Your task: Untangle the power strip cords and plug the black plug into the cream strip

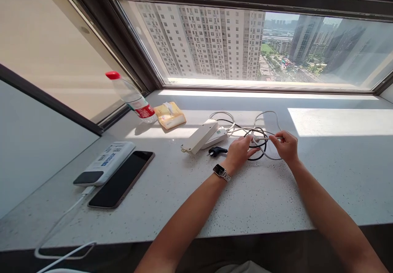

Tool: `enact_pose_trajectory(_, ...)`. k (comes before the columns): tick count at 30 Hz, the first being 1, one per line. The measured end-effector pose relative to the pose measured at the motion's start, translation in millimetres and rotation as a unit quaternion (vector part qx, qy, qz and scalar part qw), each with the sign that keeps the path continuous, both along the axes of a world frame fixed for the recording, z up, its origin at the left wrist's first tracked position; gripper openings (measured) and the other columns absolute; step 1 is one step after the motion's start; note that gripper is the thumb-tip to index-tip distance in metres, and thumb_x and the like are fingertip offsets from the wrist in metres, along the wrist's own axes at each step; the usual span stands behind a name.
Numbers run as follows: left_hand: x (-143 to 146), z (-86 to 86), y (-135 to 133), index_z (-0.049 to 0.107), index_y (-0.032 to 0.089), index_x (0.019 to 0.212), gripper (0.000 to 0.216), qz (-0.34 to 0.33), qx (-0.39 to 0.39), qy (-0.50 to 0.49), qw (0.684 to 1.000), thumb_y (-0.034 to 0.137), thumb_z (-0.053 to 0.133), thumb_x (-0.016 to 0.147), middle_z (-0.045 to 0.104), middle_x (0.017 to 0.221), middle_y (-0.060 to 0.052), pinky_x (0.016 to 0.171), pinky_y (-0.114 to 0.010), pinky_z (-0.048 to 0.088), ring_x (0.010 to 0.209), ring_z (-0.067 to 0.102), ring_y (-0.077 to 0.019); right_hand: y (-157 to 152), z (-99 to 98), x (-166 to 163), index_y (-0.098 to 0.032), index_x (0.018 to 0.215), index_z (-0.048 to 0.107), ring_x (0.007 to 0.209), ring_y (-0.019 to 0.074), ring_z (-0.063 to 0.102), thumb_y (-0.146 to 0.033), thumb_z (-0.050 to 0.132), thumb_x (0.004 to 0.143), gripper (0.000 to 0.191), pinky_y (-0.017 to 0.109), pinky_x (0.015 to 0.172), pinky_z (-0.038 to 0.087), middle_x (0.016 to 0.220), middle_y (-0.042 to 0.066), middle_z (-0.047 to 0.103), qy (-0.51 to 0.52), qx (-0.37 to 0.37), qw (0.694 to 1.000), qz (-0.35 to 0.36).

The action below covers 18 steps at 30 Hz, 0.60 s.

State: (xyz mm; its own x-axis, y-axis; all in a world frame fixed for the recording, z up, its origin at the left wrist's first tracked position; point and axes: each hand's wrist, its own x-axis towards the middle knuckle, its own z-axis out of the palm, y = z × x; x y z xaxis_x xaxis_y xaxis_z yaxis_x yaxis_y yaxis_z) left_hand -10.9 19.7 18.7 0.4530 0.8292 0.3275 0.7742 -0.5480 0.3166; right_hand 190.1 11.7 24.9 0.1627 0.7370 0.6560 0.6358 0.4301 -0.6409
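Tangled white and black cables [265, 143] lie on the speckled white counter in front of me. My left hand [240, 152], with a watch on its wrist, is closed on the tangle near its middle; its fingertips are partly hidden. Between the thumb and fingers of my right hand [286, 145] a white cable is pinched, on the tangle's right side. Two white power strips [199, 137] lie to the left, one partly over the other. A black plug [216, 151] with its prongs pointing left rests just beside my left hand.
At the left, a white power bank [112, 158] with a plugged-in white cable lies beside a dark phone [123, 179]. A red-capped bottle [143, 106] and a yellow tissue pack [170, 116] stand near the window frame. The counter's front edge [245, 235] runs below my forearms.
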Motion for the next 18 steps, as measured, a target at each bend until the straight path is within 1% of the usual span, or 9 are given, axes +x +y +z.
enact_pose_trajectory(3,0,0.6,-1,0.057,0.02,0.118,0.037,-0.034,-0.001,0.003,0.999,0.041,0.064,0.088,0.069,0.094,-0.006,0.074,-0.032,0.042,0.092,0.061,-0.0233,-6,4.5,-12,-0.02,0.06,0.056,0.049,0.0113,0.039,-0.062,0.056,0.085,0.049,0.027,0.052,0.035,0.054,0.0,0.05,-0.079,0.052,0.995,0.037)
enact_pose_trajectory(5,1,0.3,-3,0.057,0.02,0.122,0.043,-0.044,-0.018,0.018,0.999,0.04,0.068,0.085,0.07,0.095,-0.006,0.077,-0.033,0.043,0.095,0.061,-0.0252,-9,7.7,-15,-0.021,0.06,0.055,0.052,0.0126,0.043,-0.063,0.054,0.087,0.05,0.028,0.054,0.036,0.055,0.002,0.052,-0.108,0.077,0.991,0.035)
enact_pose_trajectory(7,2,-1.0,-3,0.053,0.018,0.13,0.057,-0.033,-0.038,0.022,0.999,0.04,0.072,0.081,0.07,0.098,-0.008,0.078,-0.035,0.043,0.097,0.061,-0.0269,-9,10.7,-9,-0.021,0.061,0.055,0.052,0.0129,0.043,-0.066,0.053,0.085,0.051,0.028,0.054,0.036,0.056,0.002,0.051,-0.099,0.086,0.991,0.009)
enact_pose_trajectory(8,2,-1.8,-2,0.051,0.017,0.133,0.062,-0.026,-0.045,0.021,0.998,0.04,0.073,0.079,0.07,0.1,-0.009,0.08,-0.036,0.043,0.098,0.06,-0.0277,-8,12.0,-3,-0.021,0.062,0.054,0.051,0.0125,0.041,-0.069,0.053,0.084,0.052,0.028,0.052,0.035,0.056,0.001,0.049,-0.076,0.088,0.993,-0.016)
enact_pose_trajectory(10,2,-3.4,-1,0.051,0.016,0.134,0.066,-0.022,-0.052,0.02,0.998,0.039,0.074,0.078,0.069,0.103,-0.011,0.082,-0.037,0.043,0.101,0.06,-0.0289,-4,13.3,13,-0.022,0.064,0.051,0.048,0.0114,0.034,-0.075,0.051,0.08,0.055,0.028,0.05,0.033,0.055,-0.002,0.042,0.005,0.093,0.991,-0.096)
enact_pose_trajectory(12,0,-4.5,1,0.053,0.016,0.131,0.061,-0.031,-0.054,0.003,0.998,0.037,0.074,0.077,0.069,0.1,-0.01,0.083,-0.037,0.043,0.099,0.06,-0.0281,1,12.1,30,-0.023,0.065,0.045,0.049,0.0111,0.031,-0.079,0.046,0.08,0.058,0.027,0.048,0.031,0.054,-0.005,0.035,0.1,0.097,0.972,-0.19)
enact_pose_trajectory(14,-3,-5.1,2,0.057,0.018,0.125,0.053,-0.041,-0.059,-0.033,0.997,0.031,0.073,0.076,0.068,0.091,-0.007,0.08,-0.035,0.044,0.092,0.06,-0.0254,7,7.4,43,-0.023,0.064,0.04,0.051,0.0113,0.03,-0.08,0.042,0.081,0.059,0.027,0.048,0.031,0.055,-0.006,0.031,0.158,0.079,0.952,-0.25)
enact_pose_trajectory(16,-7,-6.0,3,0.063,0.02,0.112,0.039,-0.05,-0.069,-0.072,0.994,0.025,0.07,0.074,0.066,0.083,-0.004,0.076,-0.033,0.046,0.083,0.06,-0.0223,12,-0.3,50,-0.024,0.063,0.038,0.052,0.0114,0.03,-0.08,0.042,0.08,0.059,0.027,0.049,0.031,0.054,-0.006,0.032,0.161,0.033,0.953,-0.255)
enact_pose_trajectory(18,-10,-7.6,4,0.066,0.021,0.097,0.026,-0.061,-0.071,-0.111,0.989,0.018,0.065,0.071,0.065,0.08,-0.003,0.074,-0.032,0.046,0.079,0.059,-0.0201,17,-8.9,52,-0.024,0.061,0.039,0.052,0.0118,0.031,-0.079,0.046,0.077,0.058,0.028,0.05,0.031,0.053,-0.006,0.033,0.133,-0.008,0.962,-0.237)
